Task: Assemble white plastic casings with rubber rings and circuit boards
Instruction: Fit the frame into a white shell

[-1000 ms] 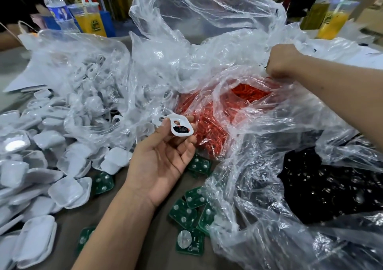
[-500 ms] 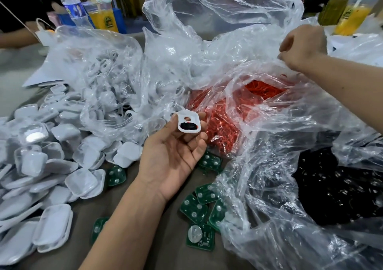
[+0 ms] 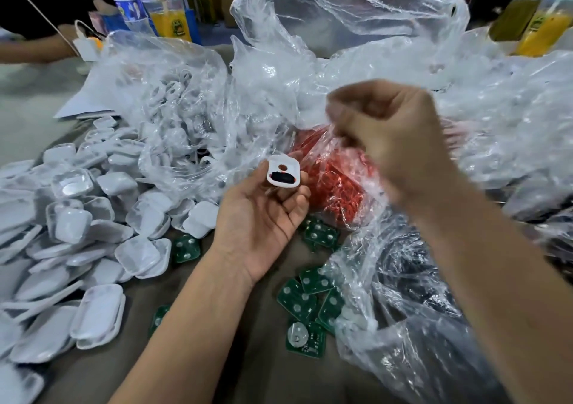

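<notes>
- The left hand pinched a small white plastic casing half at its fingertips, above the tabletop.
- The right hand, blurred with fingers curled, hovered by the bagged red rubber rings; whether it held one was unclear.
- Ring-fitting seemed the step in hand; next, seating a ring in the casing.

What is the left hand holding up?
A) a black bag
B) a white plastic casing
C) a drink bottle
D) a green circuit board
B: the left hand pinches a small white plastic casing at its fingertips, while the green circuit boards lie on the table.
</notes>
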A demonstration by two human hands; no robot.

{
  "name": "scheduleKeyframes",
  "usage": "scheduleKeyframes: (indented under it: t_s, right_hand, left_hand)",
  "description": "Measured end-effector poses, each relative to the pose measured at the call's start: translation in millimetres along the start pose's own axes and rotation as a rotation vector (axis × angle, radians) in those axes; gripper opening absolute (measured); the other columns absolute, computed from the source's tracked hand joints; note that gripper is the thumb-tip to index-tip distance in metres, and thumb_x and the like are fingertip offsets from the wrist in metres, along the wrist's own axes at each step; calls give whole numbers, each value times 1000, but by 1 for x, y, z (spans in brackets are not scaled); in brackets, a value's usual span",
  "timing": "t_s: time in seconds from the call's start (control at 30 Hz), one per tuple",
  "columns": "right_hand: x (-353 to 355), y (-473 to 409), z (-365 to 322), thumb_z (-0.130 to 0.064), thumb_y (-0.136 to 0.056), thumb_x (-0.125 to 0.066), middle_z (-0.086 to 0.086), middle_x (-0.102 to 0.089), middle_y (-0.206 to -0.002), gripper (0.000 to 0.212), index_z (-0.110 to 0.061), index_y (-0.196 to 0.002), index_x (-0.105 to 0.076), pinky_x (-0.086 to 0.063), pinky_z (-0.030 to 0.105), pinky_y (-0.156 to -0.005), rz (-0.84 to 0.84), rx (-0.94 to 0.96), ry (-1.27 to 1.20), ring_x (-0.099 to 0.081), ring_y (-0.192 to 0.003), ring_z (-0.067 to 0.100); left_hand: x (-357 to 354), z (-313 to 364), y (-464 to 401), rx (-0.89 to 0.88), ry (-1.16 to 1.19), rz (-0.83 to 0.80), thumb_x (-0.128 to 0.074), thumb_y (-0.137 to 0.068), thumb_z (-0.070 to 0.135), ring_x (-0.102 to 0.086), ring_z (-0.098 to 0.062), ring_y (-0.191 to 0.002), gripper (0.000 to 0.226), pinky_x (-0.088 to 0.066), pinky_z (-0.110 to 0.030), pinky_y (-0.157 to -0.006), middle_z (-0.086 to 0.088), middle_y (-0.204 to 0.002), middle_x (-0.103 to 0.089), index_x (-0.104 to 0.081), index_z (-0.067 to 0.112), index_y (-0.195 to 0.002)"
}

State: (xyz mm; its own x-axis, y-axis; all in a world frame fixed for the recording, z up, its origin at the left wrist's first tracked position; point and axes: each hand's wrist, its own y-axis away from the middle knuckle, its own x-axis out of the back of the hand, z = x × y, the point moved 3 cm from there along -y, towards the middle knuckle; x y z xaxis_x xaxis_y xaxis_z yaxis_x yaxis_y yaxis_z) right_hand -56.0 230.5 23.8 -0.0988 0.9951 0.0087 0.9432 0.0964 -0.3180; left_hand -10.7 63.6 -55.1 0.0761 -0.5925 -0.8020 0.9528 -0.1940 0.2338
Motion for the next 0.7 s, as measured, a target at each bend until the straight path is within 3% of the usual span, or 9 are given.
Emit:
scheduleKeyframes:
  t_s: [0.07,0.23,0.43,0.6,0.7]
  right_hand:
    - [-15,25,11,-6,-89,-78,11,-75,-88,18,-9,-106,-76,-60,31,-70,-80,37,15,-70,-75,22]
    - [-21,41,30,-1,-86,-80,8,-77,-86,19,-14,-100,-80,-61,28,-68,-63,37,21,-71,-73,17]
    - [-23,44,30,-1,-84,-81,1,-80,-89,21,-12,-103,-79,-60,21,-70,-85,60,62,-76,-76,13]
    - [-25,44,31,-9,-88,-78,9,-78,-82,12,-11,-101,-80,-59,21,-64,-95,43,23,-71,-67,14]
    - [-24,43,33,-19,-90,-76,12,-77,-81,10,-13,-96,-80,-58,24,-57,-94,1,-23,-68,-64,19]
  left_hand:
    - [1,4,-1,-19,31,28,-58,-94,31,-63,-20,-70,36,-57,-25,-61,-13,-88,-68,-67,3,-114]
    - [0,5,-1,-55,-14,71,-59,-93,29,-65,-20,-66,34,-58,-25,-60,-12,-85,-70,-69,2,-110]
    - [4,9,7,-60,-31,61,-59,-92,29,-64,-21,-69,54,-57,-25,-60,-15,-92,-65,-61,-4,-134]
    - [5,5,15,-52,-103,18,-56,-95,30,-64,-21,-70,36,-58,-25,-61,-15,-89,-68,-71,2,-113]
    - [3,2,15,-41,-126,13,-57,-92,31,-64,-21,-69,39,-58,-26,-60,-16,-90,-68,-71,2,-114]
